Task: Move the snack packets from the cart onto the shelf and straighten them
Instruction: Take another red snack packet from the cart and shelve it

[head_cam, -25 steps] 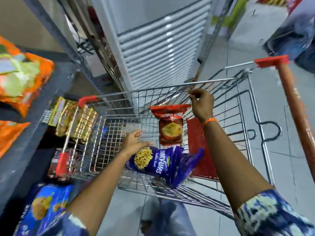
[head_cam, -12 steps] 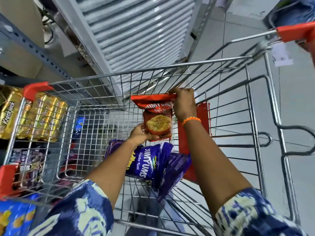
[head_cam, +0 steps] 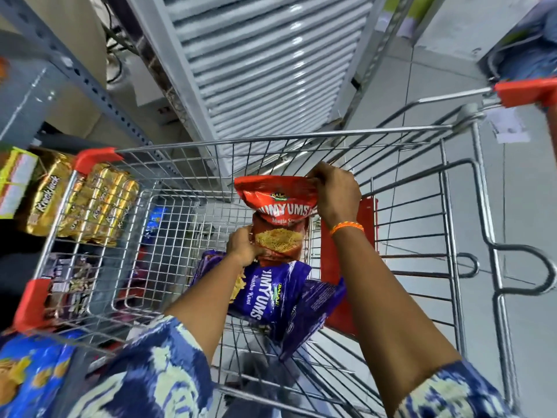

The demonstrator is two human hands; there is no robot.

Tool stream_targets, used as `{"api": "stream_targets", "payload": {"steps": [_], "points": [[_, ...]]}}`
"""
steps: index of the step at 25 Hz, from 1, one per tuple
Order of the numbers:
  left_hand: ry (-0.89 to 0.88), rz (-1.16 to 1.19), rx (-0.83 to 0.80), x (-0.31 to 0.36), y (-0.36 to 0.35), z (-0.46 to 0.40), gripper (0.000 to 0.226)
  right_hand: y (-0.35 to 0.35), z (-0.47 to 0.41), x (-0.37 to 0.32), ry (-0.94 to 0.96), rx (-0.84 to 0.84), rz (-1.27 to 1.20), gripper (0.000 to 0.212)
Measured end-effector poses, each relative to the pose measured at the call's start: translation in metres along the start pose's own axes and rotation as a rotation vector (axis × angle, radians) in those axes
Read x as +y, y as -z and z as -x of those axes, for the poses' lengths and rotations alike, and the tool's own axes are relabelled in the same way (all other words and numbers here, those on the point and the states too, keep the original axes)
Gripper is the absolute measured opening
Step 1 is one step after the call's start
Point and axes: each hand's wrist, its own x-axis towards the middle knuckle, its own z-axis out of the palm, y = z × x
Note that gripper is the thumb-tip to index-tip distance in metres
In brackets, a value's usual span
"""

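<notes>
A red snack packet hangs upright inside the wire cart. My right hand pinches its top edge. My left hand grips its lower left side. Below it, two blue-purple snack packets lie on the cart's floor, one overlapping the other. The shelf stands to the left of the cart, with gold biscuit packs on a lower level behind the cart's mesh.
A red panel lines the cart's right side. The cart's red handle is at the upper right. A white louvred panel rises beyond the cart. Blue biscuit packs lie at the bottom left. Grey tiled floor lies to the right.
My right hand has lifted the red packet by its top. My left hand left the blue packet and took hold of the red packet's lower side. The view moved closer to the cart.
</notes>
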Motion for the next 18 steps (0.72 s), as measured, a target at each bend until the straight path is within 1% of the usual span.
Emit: {"api": "stream_targets", "payload": {"steps": [3,5,7,8,11,12,16,18], "points": [[-0.038,0.079,0.014,-0.005,0.032,0.030,0.069,0.022,0.019,-0.029,0.114,0.118,-0.106,0.010],[-0.086,0.183,0.020,-0.006,0.060,0.049,0.079,0.038,0.025,-0.054,0.183,0.210,-0.190,0.011],[-0.116,0.238,0.069,-0.010,0.097,0.072,0.087,0.062,0.033,-0.091,0.292,0.263,-0.280,0.011],[-0.143,0.246,0.106,-0.005,0.117,0.088,0.084,0.074,0.034,-0.110,0.348,0.287,-0.322,0.012],[-0.208,0.276,0.255,0.012,0.182,0.148,0.060,0.112,0.045,-0.175,0.457,0.348,-0.452,0.014],[-0.227,0.268,0.281,0.017,0.203,0.166,0.058,0.123,0.048,-0.195,0.476,0.363,-0.490,0.014],[-0.374,0.216,0.510,0.022,0.292,0.245,0.057,0.178,0.071,-0.289,0.639,0.413,-0.646,0.013],[-0.418,0.200,0.621,0.022,0.332,0.287,0.069,0.209,0.086,-0.339,0.735,0.457,-0.742,0.016]]}}
